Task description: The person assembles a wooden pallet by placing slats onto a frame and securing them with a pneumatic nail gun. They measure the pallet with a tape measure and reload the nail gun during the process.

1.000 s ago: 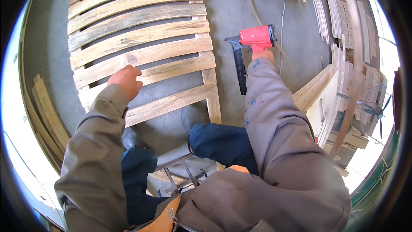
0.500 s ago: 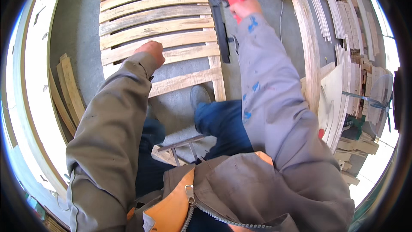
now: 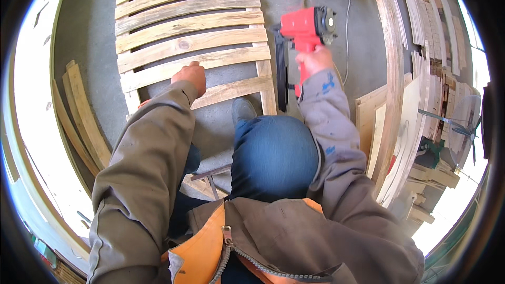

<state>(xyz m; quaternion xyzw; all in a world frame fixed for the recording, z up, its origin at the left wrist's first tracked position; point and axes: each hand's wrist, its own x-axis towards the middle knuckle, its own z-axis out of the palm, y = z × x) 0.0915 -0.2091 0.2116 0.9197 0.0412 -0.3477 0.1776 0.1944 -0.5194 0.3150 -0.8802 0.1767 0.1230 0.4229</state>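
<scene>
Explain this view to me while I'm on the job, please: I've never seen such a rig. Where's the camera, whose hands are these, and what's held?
There's no machine arm here: these are a person's bare hands. A wide fisheye camera on their head looks down, so straight edges bend.

The right hand has its fingers around the grip of a red-and-black nail gun. The left hand is at the near slats of a wooden frame; I can't tell whether it touches them, and nothing can be made out in it. Below is the grey floor, with loose planks at the left.
</scene>
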